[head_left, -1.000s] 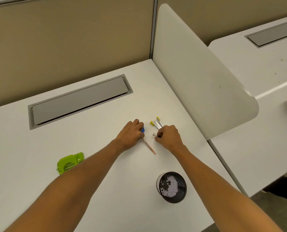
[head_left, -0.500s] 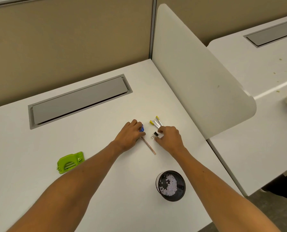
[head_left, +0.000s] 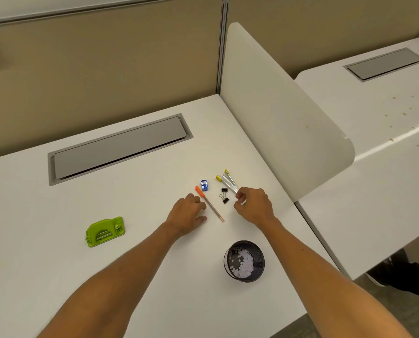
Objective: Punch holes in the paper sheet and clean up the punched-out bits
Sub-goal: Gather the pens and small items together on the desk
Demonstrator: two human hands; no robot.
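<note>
A green hole punch (head_left: pixel 105 231) lies on the white desk (head_left: pixel 142 276) at the left. Near the front stands a black mesh cup (head_left: pixel 244 261) holding several pale punched-out bits. My left hand (head_left: pixel 187 215) rests on the desk beside an orange pen (head_left: pixel 209 204), fingers loosely curled and holding nothing. My right hand (head_left: pixel 252 206) hovers to the right of two black binder clips (head_left: pixel 225 196). Its fingers are loosely curled with nothing seen in them, and the fingertips are at the near end of the yellow-capped pens (head_left: pixel 228 181). No paper sheet is in plain view.
A small blue toy car (head_left: pixel 204 185) sits just beyond the orange pen. A grey cable hatch (head_left: pixel 120 147) is set into the desk at the back. A white divider panel (head_left: pixel 284 123) bounds the right side, with a neighbouring desk (head_left: pixel 374 113) past it.
Both hands have drawn back toward me. That uncovered the blue toy car, the pen's orange cap and the two binder clips, which now lie free on the desk.
</note>
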